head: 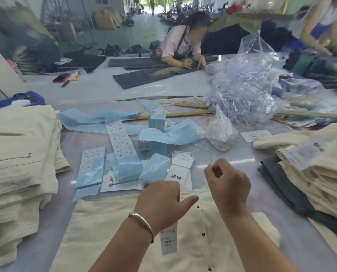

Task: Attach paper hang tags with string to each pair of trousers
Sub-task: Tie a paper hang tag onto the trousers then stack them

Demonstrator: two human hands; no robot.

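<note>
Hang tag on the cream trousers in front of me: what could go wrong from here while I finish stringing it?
The hang tag lies partly under the left hand, so a pull by the right hand, whose fingers are curled as if pinching something too thin to make out, may crease or tear it. The loose string and blue backing strips beyond the cream trousers could snag or get dragged along.

Matt cream cloth trousers (124,232) — glossy table (232,161)

Wooden ruler (183,114) beside blue backing strips (97,119); scissors (65,83) beyond.
</note>
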